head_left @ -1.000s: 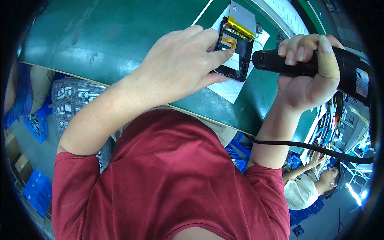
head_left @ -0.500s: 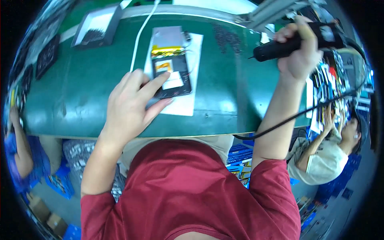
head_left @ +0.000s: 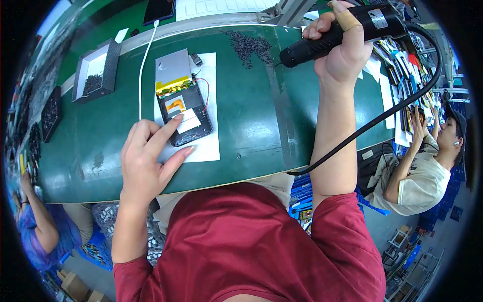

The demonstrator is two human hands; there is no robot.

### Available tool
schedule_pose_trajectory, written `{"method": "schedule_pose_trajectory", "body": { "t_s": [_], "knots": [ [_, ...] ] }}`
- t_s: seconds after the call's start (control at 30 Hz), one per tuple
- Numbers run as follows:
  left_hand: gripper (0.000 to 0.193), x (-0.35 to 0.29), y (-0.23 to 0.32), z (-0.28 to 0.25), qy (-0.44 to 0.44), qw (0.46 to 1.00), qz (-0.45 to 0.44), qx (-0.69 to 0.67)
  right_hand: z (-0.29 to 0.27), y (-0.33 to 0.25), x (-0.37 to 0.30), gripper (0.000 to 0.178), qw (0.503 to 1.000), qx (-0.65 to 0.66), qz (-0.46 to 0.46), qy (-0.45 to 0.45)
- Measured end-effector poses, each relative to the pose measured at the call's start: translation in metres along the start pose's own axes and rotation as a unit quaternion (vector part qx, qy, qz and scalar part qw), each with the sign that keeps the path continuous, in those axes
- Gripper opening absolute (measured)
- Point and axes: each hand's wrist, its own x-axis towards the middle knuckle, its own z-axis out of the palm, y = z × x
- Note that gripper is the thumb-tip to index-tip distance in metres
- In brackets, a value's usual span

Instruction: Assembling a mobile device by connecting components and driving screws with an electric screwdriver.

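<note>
On a white sheet [head_left: 211,148] lies an opened electronic device with a black case [head_left: 190,98]. A grey battery pack [head_left: 172,66] sits at its far end, joined across yellow tape, and a thin red wire runs along its right side. My left hand [head_left: 143,161] rests its index fingertip on the white pad [head_left: 190,122] in the case; the thumb is spread apart and nothing is grasped. Up at the right, my right hand [head_left: 344,55] grips a corded black electric screwdriver [head_left: 304,52]. Its thin bit hovers beside a spread of small dark screws [head_left: 250,46].
A box [head_left: 108,70] with more dark screws stands left, near a black tray [head_left: 52,115]. A white cable [head_left: 142,80] crosses to a phone [head_left: 159,11]. The screwdriver's cord [head_left: 372,123] drapes over my right forearm. Co-workers sit on both sides.
The whole view has shifted, carrying the bench things leftward. My index finger stays on the white pad. My right hand still holds the screwdriver beside the screws, now less blurred.
</note>
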Motion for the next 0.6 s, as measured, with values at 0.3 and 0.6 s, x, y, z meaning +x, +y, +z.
{"method": "schedule_pose_trajectory", "body": {
  "t_s": [0.3, 0.6],
  "knots": [
    [0.029, 0.057, 0.007, -0.025, 0.020, 0.996, 0.082, -0.034, -0.024, 0.004, 0.015, 0.023, 0.990, 0.091, -0.006, -0.109],
    [0.021, 0.162, 0.042, 0.051, -0.124, 0.983, 0.136, 0.001, -0.016, 0.001, 0.005, 0.018, 0.972, 0.226, 0.037, -0.055]
  ]
}}
